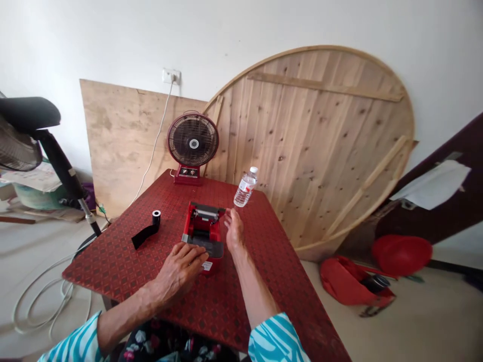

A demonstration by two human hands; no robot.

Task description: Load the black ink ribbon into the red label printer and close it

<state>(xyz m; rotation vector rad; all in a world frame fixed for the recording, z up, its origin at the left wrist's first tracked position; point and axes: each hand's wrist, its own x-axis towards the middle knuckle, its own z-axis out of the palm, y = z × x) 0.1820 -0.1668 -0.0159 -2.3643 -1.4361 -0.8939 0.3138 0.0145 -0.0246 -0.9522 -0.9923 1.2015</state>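
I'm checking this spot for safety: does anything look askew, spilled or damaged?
I see no spill or clear damage. The black roll on the table is partly unwound, and the pale cable lies in untidy loops on the floor, possibly a trip risk.

"Where could my left hand [184, 262] travel?"

"Between the black roll [156, 216] and the red machine [214, 232]; a stretch of tabletop [171, 229] is open to me there. The roll's loose strip [142, 236] juts towards my side, though."

"And my right hand [234, 231]?"

"Straight ahead, I meet the bottle [244, 190], just beyond my fingers. On my right I have bare tabletop out to the edge."

"Farther off?"

"The fan [193, 146] blocks me at the far end, and the round wooden panel [302, 146] rises behind the bottle."
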